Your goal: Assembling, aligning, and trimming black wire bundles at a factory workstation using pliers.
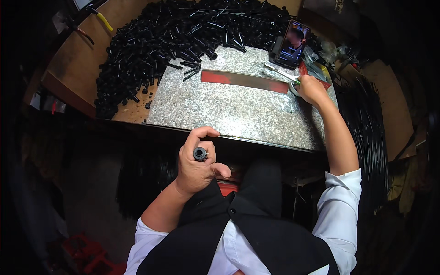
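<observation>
My left hand (197, 160) is in front of the table's near edge, with its lower fingers curled round a short black tubular part (200, 153). The hollow round end of that part faces up, while the index finger and thumb stand apart. At the right side of the tabletop, my right hand (311, 89) is closed at the near end of a long silver tool (278, 71) with a bit of green by the fingers. My fingers hide the tool's grip and its exact kind. Just beside them shows a pale curved piece (293, 90). A flat red-and-brown strip (245, 81) lies left of this hand.
A large heap of black tubular parts (151, 55) covers the back and left of the speckled tabletop (220, 110). Behind my right hand stand a propped phone (292, 43) and a red-edged tray (316, 71). Long black strands (366, 123) hang at right. Yellow-handled pliers (104, 21) rest at upper left.
</observation>
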`<action>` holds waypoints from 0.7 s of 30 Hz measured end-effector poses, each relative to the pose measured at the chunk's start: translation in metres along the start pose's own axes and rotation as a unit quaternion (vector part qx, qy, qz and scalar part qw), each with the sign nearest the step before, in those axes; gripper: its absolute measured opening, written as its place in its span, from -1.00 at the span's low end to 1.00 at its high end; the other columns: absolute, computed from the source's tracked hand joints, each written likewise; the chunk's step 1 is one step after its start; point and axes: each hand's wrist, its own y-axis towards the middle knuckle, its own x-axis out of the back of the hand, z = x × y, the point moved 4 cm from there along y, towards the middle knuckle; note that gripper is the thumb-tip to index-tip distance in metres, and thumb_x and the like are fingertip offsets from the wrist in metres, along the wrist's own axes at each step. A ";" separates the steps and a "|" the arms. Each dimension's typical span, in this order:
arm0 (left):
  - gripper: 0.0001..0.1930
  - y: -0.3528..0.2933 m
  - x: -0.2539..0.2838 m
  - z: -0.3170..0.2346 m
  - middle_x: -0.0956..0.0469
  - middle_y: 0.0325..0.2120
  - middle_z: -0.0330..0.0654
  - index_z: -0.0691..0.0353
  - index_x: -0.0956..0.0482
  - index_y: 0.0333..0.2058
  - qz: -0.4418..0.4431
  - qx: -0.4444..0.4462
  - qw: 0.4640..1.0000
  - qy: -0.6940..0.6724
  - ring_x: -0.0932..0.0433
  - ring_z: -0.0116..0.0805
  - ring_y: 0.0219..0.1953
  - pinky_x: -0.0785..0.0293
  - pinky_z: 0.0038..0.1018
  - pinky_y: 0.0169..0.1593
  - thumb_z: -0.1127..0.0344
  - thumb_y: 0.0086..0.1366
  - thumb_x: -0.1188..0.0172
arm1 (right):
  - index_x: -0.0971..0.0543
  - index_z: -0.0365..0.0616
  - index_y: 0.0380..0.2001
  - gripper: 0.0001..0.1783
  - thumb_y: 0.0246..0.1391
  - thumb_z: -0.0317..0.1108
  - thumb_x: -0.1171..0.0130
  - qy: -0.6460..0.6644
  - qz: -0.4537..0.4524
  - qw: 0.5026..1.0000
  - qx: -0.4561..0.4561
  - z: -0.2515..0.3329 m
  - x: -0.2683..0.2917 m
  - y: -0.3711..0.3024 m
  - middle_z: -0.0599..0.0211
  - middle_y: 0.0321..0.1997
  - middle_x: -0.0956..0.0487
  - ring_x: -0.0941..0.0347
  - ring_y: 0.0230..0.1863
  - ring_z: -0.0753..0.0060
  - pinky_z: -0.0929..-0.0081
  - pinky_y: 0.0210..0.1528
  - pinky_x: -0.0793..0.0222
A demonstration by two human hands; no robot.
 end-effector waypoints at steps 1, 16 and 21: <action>-0.20 0.001 0.000 0.000 -0.13 -0.78 -0.48 0.31 -0.35 -0.10 -0.001 0.001 1.000 -0.001 -0.09 -0.75 -0.68 0.00 -0.73 -0.55 -0.09 -0.22 -0.47 | -0.59 -0.27 -0.29 -0.76 -0.01 -0.34 -0.16 -0.008 -0.005 1.000 0.008 0.001 -0.001 0.001 -0.14 -0.25 -0.57 -0.49 -0.10 -0.10 0.14 -0.06 -0.38; -0.20 0.001 0.000 0.003 -0.13 -0.79 -0.48 0.32 -0.34 -0.09 0.001 0.002 1.000 0.008 -0.10 -0.74 -0.69 -0.04 -0.75 -0.54 -0.07 -0.22 -0.49 | -0.56 -0.20 -0.23 -0.74 0.00 -0.34 -0.13 0.050 -0.087 0.995 -0.020 -0.006 0.006 -0.006 -0.08 -0.22 -0.58 -0.49 -0.09 -0.10 0.10 -0.05 -0.40; -0.21 0.002 -0.004 0.001 -0.13 -0.79 -0.47 0.31 -0.34 -0.09 -0.005 0.016 1.000 -0.009 -0.10 -0.74 -0.69 -0.03 -0.75 -0.54 -0.04 -0.20 -0.50 | -0.50 -0.23 -0.30 -0.81 0.06 -0.33 -0.11 0.136 -0.175 0.975 0.023 -0.003 0.012 -0.024 -0.07 -0.37 -0.53 -0.46 -0.29 -0.08 0.14 -0.24 -0.35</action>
